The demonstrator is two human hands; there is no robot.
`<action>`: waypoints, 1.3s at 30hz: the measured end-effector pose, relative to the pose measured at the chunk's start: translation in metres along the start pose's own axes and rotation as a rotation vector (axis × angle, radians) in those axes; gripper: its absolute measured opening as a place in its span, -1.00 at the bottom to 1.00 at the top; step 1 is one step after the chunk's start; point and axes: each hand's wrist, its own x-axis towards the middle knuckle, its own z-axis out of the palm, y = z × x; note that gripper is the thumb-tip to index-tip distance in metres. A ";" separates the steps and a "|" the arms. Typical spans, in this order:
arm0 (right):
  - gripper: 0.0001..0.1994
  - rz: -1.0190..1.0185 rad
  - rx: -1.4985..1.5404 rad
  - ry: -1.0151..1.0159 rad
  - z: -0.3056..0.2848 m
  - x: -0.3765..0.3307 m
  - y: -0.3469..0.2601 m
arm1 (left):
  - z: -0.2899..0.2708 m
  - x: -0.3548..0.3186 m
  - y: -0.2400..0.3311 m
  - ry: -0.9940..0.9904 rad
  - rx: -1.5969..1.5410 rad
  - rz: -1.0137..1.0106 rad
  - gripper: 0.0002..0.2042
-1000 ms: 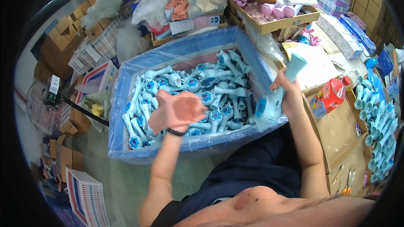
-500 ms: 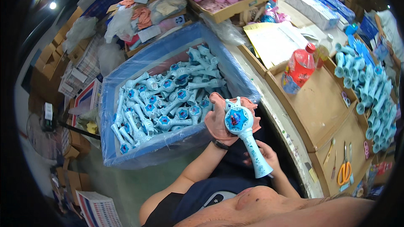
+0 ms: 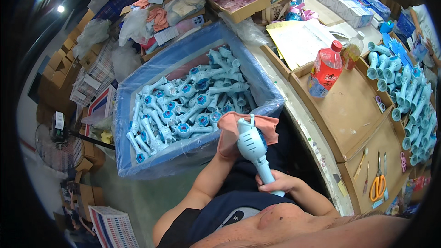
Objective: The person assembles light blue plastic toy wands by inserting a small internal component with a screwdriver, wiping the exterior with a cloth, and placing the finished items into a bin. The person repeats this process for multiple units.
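A light blue toy wand (image 3: 251,143) is held upright, tilted a little, in front of my body. Its slotted back faces up, and the star-decorated side is turned away. The fingers of my right hand (image 3: 279,182) are wrapped round the lower handle. At the wand's head, my left hand (image 3: 226,154) holds a salmon-pink cloth (image 3: 228,133), which covers most of its fingers. How tightly those fingers press on the head is hidden. Just beyond them stands a large blue bin (image 3: 151,171) lined with clear plastic, holding a heap of similar wands (image 3: 183,105).
On the right bench are cardboard trays (image 3: 340,133), a red-labelled bottle (image 3: 326,71), orange-handled scissors (image 3: 378,186) and a stack of blue wand parts (image 3: 413,105). A box of pink parts (image 3: 257,7) stands at the back. A fan (image 3: 57,133) is on the left; another person (image 3: 425,27) is far right.
The wand has been turned over, from its star face to its slotted back. My right hand has closed round the handle. The cloth has come up beside the wand's head with my left hand.
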 end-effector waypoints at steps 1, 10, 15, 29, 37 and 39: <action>-0.71 -0.035 -0.180 0.039 -0.002 0.004 0.002 | -0.002 -0.001 -0.002 0.041 -0.130 -0.084 -0.68; -0.63 -0.075 -1.090 1.086 0.011 0.052 0.000 | -0.029 0.000 -0.067 0.092 -0.014 -0.163 -0.58; -0.63 0.039 -1.168 1.176 0.023 0.042 -0.005 | -0.001 0.017 -0.051 0.175 -0.729 -0.296 -0.60; -0.75 -0.113 0.053 0.415 0.033 0.011 -0.009 | 0.010 0.013 -0.060 -0.314 -0.698 -0.217 -0.38; -0.59 -0.005 -0.961 1.037 0.017 -0.001 0.002 | 0.036 0.012 -0.051 0.378 -0.908 -0.373 -0.23; -0.60 0.115 -1.044 0.955 0.021 -0.019 0.002 | 0.022 0.016 -0.041 0.201 -0.554 -0.262 -0.22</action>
